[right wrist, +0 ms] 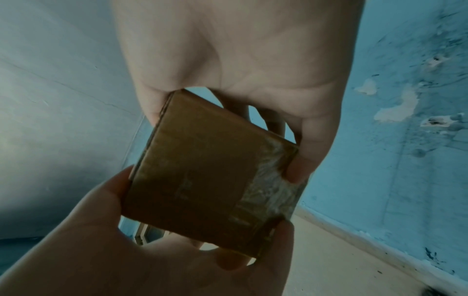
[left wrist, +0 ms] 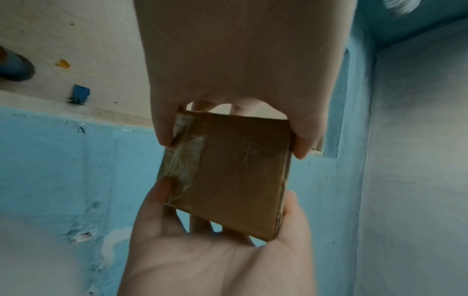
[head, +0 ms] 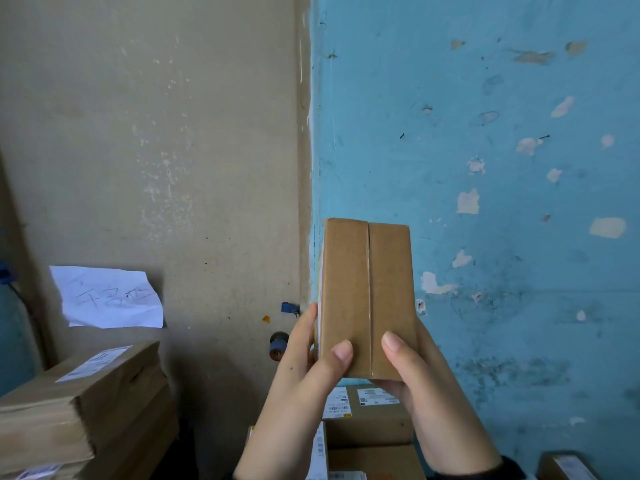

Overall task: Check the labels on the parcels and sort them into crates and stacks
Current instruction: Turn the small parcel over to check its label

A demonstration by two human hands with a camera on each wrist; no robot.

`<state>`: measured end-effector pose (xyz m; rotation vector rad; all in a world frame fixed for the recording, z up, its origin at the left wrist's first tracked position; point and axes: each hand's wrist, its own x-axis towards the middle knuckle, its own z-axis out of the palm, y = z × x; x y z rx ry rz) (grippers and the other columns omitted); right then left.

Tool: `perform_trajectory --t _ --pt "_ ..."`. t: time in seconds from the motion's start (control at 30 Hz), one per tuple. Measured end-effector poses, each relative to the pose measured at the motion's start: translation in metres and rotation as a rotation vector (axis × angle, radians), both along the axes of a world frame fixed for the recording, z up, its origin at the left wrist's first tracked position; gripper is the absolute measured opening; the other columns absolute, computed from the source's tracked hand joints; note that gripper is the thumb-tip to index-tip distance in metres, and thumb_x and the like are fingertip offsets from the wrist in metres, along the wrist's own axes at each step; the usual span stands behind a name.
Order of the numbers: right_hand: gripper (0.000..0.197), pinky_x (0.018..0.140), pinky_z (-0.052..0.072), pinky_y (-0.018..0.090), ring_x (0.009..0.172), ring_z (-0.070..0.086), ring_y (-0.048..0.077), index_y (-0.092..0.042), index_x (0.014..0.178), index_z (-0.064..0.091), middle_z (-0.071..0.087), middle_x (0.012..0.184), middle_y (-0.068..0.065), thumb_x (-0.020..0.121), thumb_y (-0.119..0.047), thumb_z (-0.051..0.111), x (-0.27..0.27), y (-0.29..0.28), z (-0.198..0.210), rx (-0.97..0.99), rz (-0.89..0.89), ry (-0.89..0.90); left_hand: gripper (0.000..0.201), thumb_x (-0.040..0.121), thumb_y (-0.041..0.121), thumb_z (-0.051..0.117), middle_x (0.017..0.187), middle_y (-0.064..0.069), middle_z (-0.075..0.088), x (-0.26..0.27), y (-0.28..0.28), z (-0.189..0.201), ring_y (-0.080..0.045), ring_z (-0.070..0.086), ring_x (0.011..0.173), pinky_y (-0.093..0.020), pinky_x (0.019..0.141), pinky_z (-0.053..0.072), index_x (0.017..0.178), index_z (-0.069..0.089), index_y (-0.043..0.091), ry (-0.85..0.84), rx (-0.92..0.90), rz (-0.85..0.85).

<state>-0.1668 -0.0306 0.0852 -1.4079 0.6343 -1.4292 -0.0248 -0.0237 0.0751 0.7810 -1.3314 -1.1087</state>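
Note:
I hold a small brown cardboard parcel (head: 367, 292) upright in both hands in front of the wall corner. Its taped centre seam faces me. A white label edge shows on its narrow left side. My left hand (head: 322, 344) grips the lower left, thumb on the front face and fingers along the side. My right hand (head: 405, 355) grips the lower right, thumb on the front and fingers hidden behind. Both wrist views show the parcel's (left wrist: 228, 170) square taped end (right wrist: 207, 180) clamped between the two hands.
A stack of labelled cardboard boxes (head: 79, 403) stands at the left. More labelled boxes (head: 370, 417) lie below my hands, and another box (head: 568, 465) is at the bottom right. A handwritten paper note (head: 110, 299) hangs on the beige wall; the peeling blue wall (head: 502, 168) is right.

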Motion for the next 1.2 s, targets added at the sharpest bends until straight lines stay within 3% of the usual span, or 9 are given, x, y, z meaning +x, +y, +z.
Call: perform_trajectory --t 0.2,0.33,0.43,0.53,0.63,0.87,1.03,1.13,1.2 --pt "0.066 0.104 0.045 0.043 0.116 0.060 0.001 -0.062 0.111 0.060 0.065 0.122 -0.023 0.049 -0.083 0.069 0.000 -0.002 -0.002 -0.035 -0.044 0.026 0.087 0.060 0.070 0.062 0.130 0.014 0.061 -0.002 0.001 0.002 -0.006 0.058 0.121 -0.036 0.105 0.048 0.140 0.044 0.042 -0.022 -0.046 0.029" --pt "0.112 0.099 0.050 0.039 0.114 0.061 0.001 -0.051 0.134 0.048 0.062 0.127 -0.023 0.033 -0.098 0.058 -0.006 -0.010 -0.006 0.048 -0.040 0.109 0.042 0.066 0.066 0.057 0.114 0.018 0.068 -0.002 0.000 0.003 0.000 0.064 0.108 -0.022 0.082 0.054 0.108 0.063 0.059 0.009 -0.124 0.143" --pt "0.089 0.090 0.053 0.030 0.119 0.056 -0.002 -0.058 0.121 0.054 0.058 0.125 -0.033 0.040 -0.094 0.060 -0.006 -0.013 -0.005 0.042 -0.097 0.058 0.031 0.082 0.054 0.063 0.110 0.011 0.071 -0.001 -0.004 0.003 -0.005 0.067 0.103 -0.030 0.082 0.056 0.112 0.067 0.044 0.094 -0.157 0.283" --pt "0.023 0.084 0.053 0.029 0.108 0.062 -0.004 -0.057 0.106 0.064 0.060 0.129 -0.020 0.083 -0.055 0.065 -0.007 -0.012 -0.005 0.015 -0.236 0.029 0.028 0.090 0.031 0.058 0.108 0.021 0.070 0.002 -0.008 0.003 0.001 0.068 0.095 -0.031 0.076 0.060 0.117 0.060 0.038 0.174 -0.169 0.392" --pt "0.042 0.090 0.053 0.038 0.100 0.063 0.003 -0.065 0.099 0.062 0.063 0.115 -0.022 0.091 -0.023 0.063 -0.011 -0.018 -0.007 -0.066 -0.366 0.091 0.042 0.097 0.010 0.048 0.109 0.029 0.065 0.004 -0.010 0.004 0.008 0.066 0.094 -0.032 0.073 0.059 0.116 0.053 0.048 0.152 -0.177 0.460" --pt "0.031 0.098 0.050 0.049 0.109 0.061 0.007 -0.067 0.087 0.063 0.067 0.114 -0.024 0.074 -0.040 0.072 -0.007 -0.017 -0.004 -0.080 -0.417 0.115 0.050 0.101 0.002 0.041 0.122 0.015 0.061 0.009 -0.011 0.006 -0.005 0.064 0.105 -0.031 0.074 0.059 0.108 0.064 0.046 0.111 -0.128 0.480" --pt "0.036 0.098 0.050 0.044 0.108 0.059 0.002 -0.057 0.084 0.065 0.064 0.102 -0.038 0.081 -0.023 0.074 -0.010 -0.018 -0.006 -0.077 -0.390 0.119 0.028 0.086 0.046 0.053 0.113 0.020 0.067 0.010 -0.006 0.009 0.002 0.066 0.100 -0.029 0.075 0.060 0.113 0.062 0.047 0.097 -0.084 0.426" --pt "0.031 0.093 0.052 0.038 0.104 0.062 0.006 -0.052 0.094 0.065 0.068 0.110 -0.024 0.080 -0.027 0.074 -0.009 -0.019 -0.008 -0.092 -0.410 0.141 0.068 0.067 0.076 0.062 0.119 0.023 0.062 0.010 -0.005 0.005 0.009 0.062 0.103 -0.025 0.078 0.057 0.126 0.051 0.045 0.045 -0.071 0.317" --pt "0.030 0.087 0.053 0.034 0.103 0.061 0.008 -0.051 0.099 0.064 0.067 0.114 -0.018 0.075 -0.038 0.076 -0.009 -0.018 -0.009 -0.103 -0.423 0.148 0.079 0.051 0.071 0.066 0.121 0.025 0.059 0.009 -0.006 0.003 0.010 0.061 0.105 -0.023 0.079 0.055 0.124 0.047 0.045 0.032 -0.050 0.287"
